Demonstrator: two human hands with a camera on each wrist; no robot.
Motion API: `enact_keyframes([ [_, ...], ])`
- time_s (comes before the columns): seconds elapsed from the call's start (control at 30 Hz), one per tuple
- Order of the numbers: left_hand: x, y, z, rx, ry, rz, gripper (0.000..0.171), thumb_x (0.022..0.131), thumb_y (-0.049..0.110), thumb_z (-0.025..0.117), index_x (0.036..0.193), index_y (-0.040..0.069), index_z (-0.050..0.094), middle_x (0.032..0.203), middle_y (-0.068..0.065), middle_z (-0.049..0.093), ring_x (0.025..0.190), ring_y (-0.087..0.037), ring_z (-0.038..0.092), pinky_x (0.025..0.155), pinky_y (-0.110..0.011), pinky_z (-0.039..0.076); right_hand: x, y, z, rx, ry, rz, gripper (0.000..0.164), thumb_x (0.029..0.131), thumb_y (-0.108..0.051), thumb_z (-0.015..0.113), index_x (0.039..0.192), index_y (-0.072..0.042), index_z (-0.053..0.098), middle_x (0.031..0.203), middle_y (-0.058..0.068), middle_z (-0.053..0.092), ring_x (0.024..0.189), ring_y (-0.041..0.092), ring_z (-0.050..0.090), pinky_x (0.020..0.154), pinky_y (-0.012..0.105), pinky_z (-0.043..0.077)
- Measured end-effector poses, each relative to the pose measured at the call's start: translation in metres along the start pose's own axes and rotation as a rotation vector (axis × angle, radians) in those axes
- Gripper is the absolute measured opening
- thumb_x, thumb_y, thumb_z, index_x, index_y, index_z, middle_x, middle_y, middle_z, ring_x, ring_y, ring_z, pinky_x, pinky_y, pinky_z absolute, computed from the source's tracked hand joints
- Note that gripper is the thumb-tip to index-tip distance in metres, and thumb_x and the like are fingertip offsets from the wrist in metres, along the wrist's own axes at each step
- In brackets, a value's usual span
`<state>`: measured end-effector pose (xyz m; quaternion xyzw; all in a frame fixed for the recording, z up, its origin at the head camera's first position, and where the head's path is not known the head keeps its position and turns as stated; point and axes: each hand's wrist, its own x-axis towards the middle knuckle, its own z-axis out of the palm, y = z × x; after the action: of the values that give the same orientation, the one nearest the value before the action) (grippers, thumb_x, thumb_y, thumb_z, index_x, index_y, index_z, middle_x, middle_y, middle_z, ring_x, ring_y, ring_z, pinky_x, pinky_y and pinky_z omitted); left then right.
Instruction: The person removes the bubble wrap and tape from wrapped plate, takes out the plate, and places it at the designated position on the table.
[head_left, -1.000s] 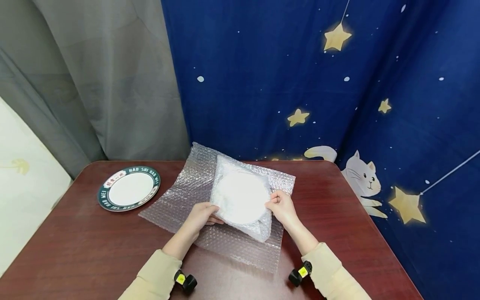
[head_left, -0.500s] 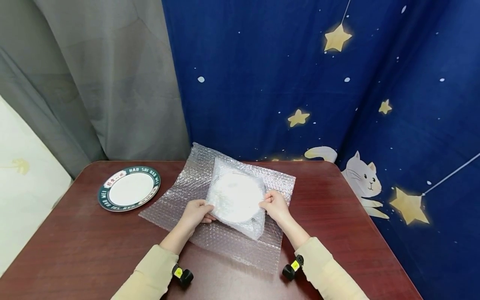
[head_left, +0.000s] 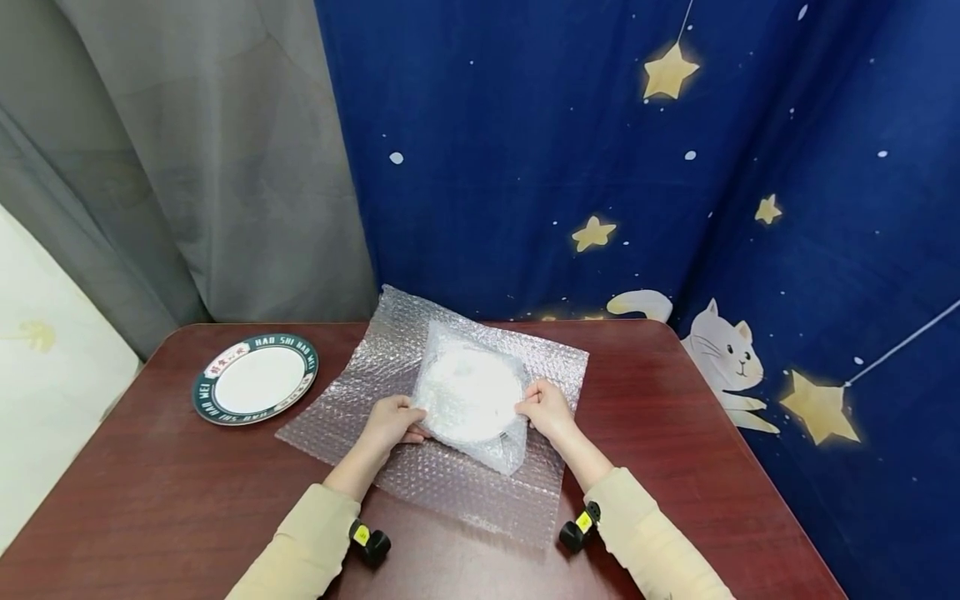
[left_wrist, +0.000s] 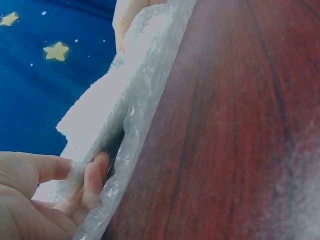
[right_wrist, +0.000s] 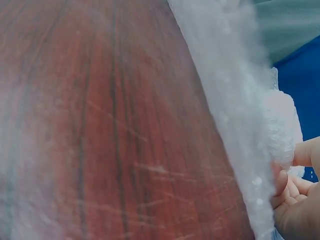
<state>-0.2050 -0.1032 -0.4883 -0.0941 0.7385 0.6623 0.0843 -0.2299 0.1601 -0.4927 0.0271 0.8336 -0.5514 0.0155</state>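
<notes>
A plate wrapped in bubble wrap (head_left: 471, 396) shows as a white disc over the middle of a larger bubble wrap sheet (head_left: 465, 504) in the head view. My left hand (head_left: 390, 423) pinches its near left edge, thumb on top and fingers underneath. On the opposite side my right hand (head_left: 547, 408) pinches the right edge between thumb and fingers. The left wrist view has the left hand (left_wrist: 45, 192) at the edge of the wrapped plate (left_wrist: 102, 110), fingertips tucked beneath. In the right wrist view the right hand (right_wrist: 300, 192) grips the wrapped side (right_wrist: 281, 125).
A plate with a dark green lettered rim (head_left: 311, 371) lies unwrapped at the back left of the reddish-brown table (head_left: 187, 500). Behind the table's far edge hang a grey curtain (head_left: 225, 167) and a blue star-patterned curtain (head_left: 510, 167).
Both hands have shifted slightly left with the wrapped plate, mostly in the first half second. The sheet under it and the other plate have stayed in place.
</notes>
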Motion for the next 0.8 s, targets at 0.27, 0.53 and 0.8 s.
enact_keyframes([
  [0.27, 0.0016, -0.0002, -0.0017, -0.01, -0.024, -0.013, 0.026, 0.089, -0.004, 0.056, 0.113, -0.014, 0.054, 0.078, -0.02, 0.064, 0.059, -0.021, 0.066, 0.053, -0.026, 0.055, 0.0033, 0.0021, 0.0005, 0.039, -0.024, 0.016, 0.02, 0.076, 0.005, 0.069, 0.081, -0.002, 0.051, 0.062, 0.004, 0.06, 0.048, 0.013, 0.05, 0.046, 0.025, 0.046],
  [0.53, 0.0062, -0.0022, -0.0033, -0.038, -0.046, -0.049, 0.033, 0.09, -0.003, 0.056, 0.119, -0.015, 0.048, 0.073, -0.02, 0.064, 0.056, -0.021, 0.066, 0.052, -0.026, 0.055, 0.0044, 0.0017, 0.0006, 0.004, -0.033, 0.028, 0.017, 0.078, 0.004, 0.069, 0.083, -0.001, 0.052, 0.063, 0.004, 0.059, 0.044, 0.01, 0.048, 0.044, 0.023, 0.046],
  [0.8, 0.0054, -0.0022, -0.0028, -0.031, -0.037, -0.041, 0.032, 0.089, -0.003, 0.056, 0.117, -0.016, 0.047, 0.07, -0.02, 0.064, 0.053, -0.02, 0.066, 0.052, -0.027, 0.056, 0.0044, -0.0009, -0.0009, -0.065, -0.056, 0.032, 0.016, 0.08, -0.001, 0.069, 0.083, -0.002, 0.053, 0.062, 0.005, 0.058, 0.042, 0.012, 0.049, 0.044, 0.025, 0.048],
])
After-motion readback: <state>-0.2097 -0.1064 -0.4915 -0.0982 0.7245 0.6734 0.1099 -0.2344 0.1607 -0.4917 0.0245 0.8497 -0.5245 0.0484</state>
